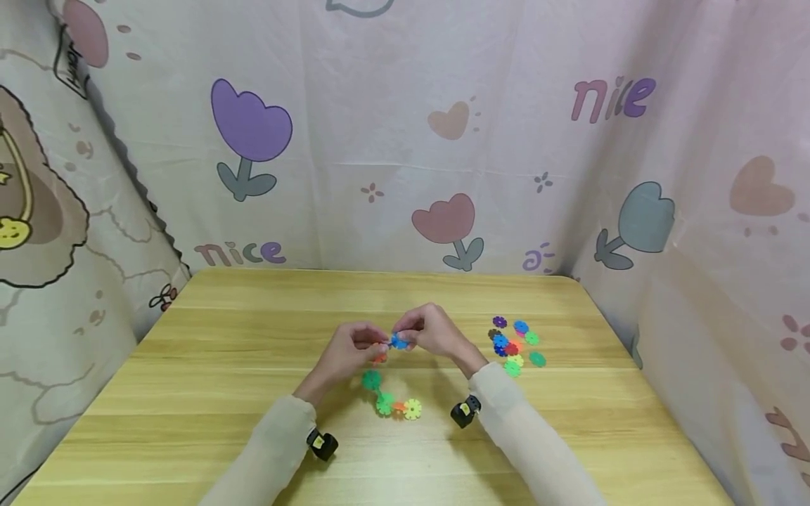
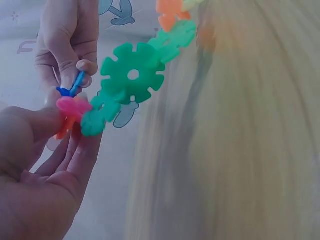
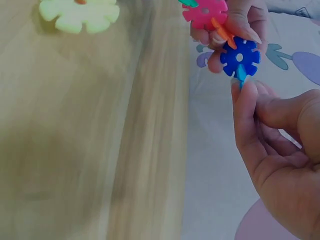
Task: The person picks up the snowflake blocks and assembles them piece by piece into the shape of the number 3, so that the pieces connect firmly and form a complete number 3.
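Observation:
My left hand (image 1: pixel 344 351) pinches a chain of interlocking snowflake discs near its end, around the pink disc (image 3: pixel 202 19) and the orange disc (image 3: pixel 223 33). From there the chain curves through green discs (image 2: pixel 117 80) toward an orange disc (image 2: pixel 172 14) and a pale yellow disc (image 1: pixel 413 409). A dark blue disc (image 3: pixel 230 62) joins the orange one. Between thumb and fingertips, my right hand (image 1: pixel 433 330) pinches a light blue disc (image 3: pixel 241 73), seen edge-on at the dark blue disc's rim. Most of the light blue disc is hidden by the fingers.
A loose pile of snowflake discs (image 1: pixel 512 349) in several colours lies to the right on the wooden table (image 1: pixel 253 316). Behind the table hangs a printed curtain (image 1: pixel 354 211), with more cloth at both sides. Each wrist wears a small black camera (image 1: pixel 323 444).

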### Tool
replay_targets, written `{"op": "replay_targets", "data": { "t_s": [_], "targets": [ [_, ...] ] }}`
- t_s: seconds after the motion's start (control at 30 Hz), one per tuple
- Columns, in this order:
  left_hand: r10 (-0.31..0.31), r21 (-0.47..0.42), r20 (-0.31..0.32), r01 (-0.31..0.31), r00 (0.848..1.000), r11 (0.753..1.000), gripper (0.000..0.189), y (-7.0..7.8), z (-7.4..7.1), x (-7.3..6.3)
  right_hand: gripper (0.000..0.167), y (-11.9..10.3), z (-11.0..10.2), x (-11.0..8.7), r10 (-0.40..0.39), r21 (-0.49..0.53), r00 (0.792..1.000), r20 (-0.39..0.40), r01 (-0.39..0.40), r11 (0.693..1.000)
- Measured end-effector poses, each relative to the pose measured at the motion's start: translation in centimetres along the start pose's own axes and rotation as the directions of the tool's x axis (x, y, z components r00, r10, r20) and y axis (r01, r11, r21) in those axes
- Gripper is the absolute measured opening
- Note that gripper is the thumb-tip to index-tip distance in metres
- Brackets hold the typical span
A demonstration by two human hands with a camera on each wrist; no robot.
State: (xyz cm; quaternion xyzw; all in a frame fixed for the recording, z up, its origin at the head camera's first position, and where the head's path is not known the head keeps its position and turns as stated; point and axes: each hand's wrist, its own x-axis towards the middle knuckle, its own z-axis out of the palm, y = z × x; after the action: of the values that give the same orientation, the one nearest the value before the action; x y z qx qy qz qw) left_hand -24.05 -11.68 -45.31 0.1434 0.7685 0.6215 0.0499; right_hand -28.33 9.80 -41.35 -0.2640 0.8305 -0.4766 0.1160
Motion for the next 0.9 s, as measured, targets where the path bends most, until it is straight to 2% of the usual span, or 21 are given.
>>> {"op": "replay_targets", "data": {
  "t_s": [0.1, 0.2, 0.3, 0.4, 0.63, 0.77, 0.9],
  "targets": [
    [-0.015, 0.010, 0.016, 0.014, 1.000, 1.000, 0.019, -0.1, -0.2, 0.0, 0.013, 0.1, -0.5, -0.1, -0.015, 0.001, 1.000, 0.011, 0.015, 1.000],
    [-0.027, 0.014, 0.026, 0.026, 0.999, 1.000, 0.023, -0.3, -0.4, -0.1, 0.016, 0.5, -1.5, -0.3, -0.026, -0.045, 1.000, -0.013, 0.025, 0.999],
    [-0.040, 0.031, 0.016, 0.039, 0.999, 0.999, 0.027, -0.5, -0.7, -0.4, 0.017, 1.2, -3.0, -0.7, 0.002, -0.129, 0.998, -0.064, -0.011, 0.992],
    [-0.054, 0.044, -0.004, 0.054, 0.999, 0.998, 0.029, -0.6, -1.0, -0.6, 0.016, 2.3, -5.0, -1.3, 0.046, -0.227, 0.993, -0.111, -0.070, 0.971],
    [-0.040, 0.038, 0.034, 0.038, 0.999, 0.999, 0.035, -0.6, -1.4, -0.8, 0.013, 5.2, -9.6, -3.4, 0.160, -0.429, 0.972, -0.171, -0.219, 0.876],
    [-0.032, 0.055, 0.062, 0.029, 0.998, 0.998, 0.040, -0.8, -1.6, -0.9, 0.017, 6.8, -11.0, -4.5, 0.224, -0.514, 0.960, -0.166, -0.278, 0.811],
    [-0.019, 0.065, 0.096, 0.013, 0.995, 0.998, 0.043, -1.1, -1.7, -0.8, 0.023, 7.9, -11.6, -5.5, 0.273, -0.551, 0.947, -0.171, -0.322, 0.770]
  ]
}}
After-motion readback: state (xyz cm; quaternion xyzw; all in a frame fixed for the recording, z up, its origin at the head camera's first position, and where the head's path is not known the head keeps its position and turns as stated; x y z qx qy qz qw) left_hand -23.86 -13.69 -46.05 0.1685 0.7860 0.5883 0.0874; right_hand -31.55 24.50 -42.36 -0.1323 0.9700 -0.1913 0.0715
